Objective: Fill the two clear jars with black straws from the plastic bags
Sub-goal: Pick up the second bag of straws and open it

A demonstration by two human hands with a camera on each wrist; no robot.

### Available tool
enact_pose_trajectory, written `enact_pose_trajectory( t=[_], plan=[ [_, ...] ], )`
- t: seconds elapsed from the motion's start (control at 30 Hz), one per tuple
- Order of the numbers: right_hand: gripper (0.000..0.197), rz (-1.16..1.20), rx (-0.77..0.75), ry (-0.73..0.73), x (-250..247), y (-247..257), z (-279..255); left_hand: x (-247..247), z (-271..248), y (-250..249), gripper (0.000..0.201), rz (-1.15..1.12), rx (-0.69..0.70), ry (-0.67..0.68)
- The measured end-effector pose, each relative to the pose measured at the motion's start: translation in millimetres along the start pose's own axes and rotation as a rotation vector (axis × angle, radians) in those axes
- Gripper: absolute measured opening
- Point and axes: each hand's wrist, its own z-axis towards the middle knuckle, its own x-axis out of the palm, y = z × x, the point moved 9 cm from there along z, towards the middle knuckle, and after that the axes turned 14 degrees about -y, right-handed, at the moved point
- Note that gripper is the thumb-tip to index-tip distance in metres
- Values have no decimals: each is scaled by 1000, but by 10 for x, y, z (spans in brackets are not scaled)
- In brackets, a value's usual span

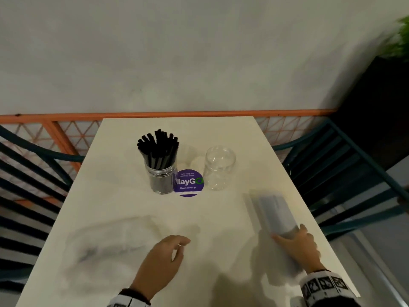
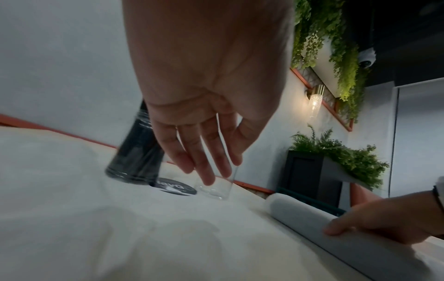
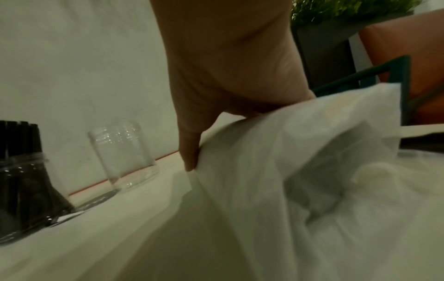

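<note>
A pale, plain wall (image 1: 177,58) fills the space behind the far edge of the white table (image 1: 124,207). Along its foot runs an orange rail (image 1: 199,113) with an orange lattice panel (image 1: 73,138) of triangles below it. Dark teal slatted chairs stand at the table's left edge (image 1: 26,178) and right edge (image 1: 345,173). Beyond the far right corner a dark planter box (image 2: 310,176) holds green ferns (image 2: 341,154). More greenery (image 2: 336,47) trails down the wall higher up, beside a lit brass wall lamp (image 2: 314,102). A dome camera (image 2: 366,58) sits on the dark ceiling. The light is dim.
</note>
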Motion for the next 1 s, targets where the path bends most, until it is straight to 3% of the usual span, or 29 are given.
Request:
enact_pose_trajectory(
  t=[0.1, 0.17, 0.23, 0.33, 0.47, 0.53, 0.63, 0.73, 0.9, 1.0],
  plan=[
    [86, -58, -141, 125, 74, 133, 38, 329, 110, -184, 31, -23, -21, 42],
    [86, -118, -349, 171, 133, 316, -7, 467, 191, -276, 30, -38, -36, 24],
    [88, -189, -604, 133, 174, 518, -122, 535, 269, -337, 25, -54, -64, -25],
    [70, -198, -971, -42, 152, 787, -379, 537, 358, -251, 35, -123, -234, -139],
    [61, -123, -1242, -39, 205, 985, -720, 574, 366, -131, 44, -202, -454, -151],
    [60, -129, -1306, 0, 248, 1015, -794, 564, 344, -86, 41, -186, -477, -142],
    [69, -128, -1350, 69, 249, 1051, -842, 415, 301, 8, 21, -177, -455, -240],
    [77, 24, -1267, 196, 204, 1083, -764, 335, 258, 44, 30, -176, -433, -279],
    [28, 112, -1260, -9, 0, 1274, -568, 191, 318, -67, 23, -237, -395, -352],
    [30, 192, -1243, -42, -252, 1490, -470, 29, 424, -154, 16, -310, -376, -419]
  ],
)
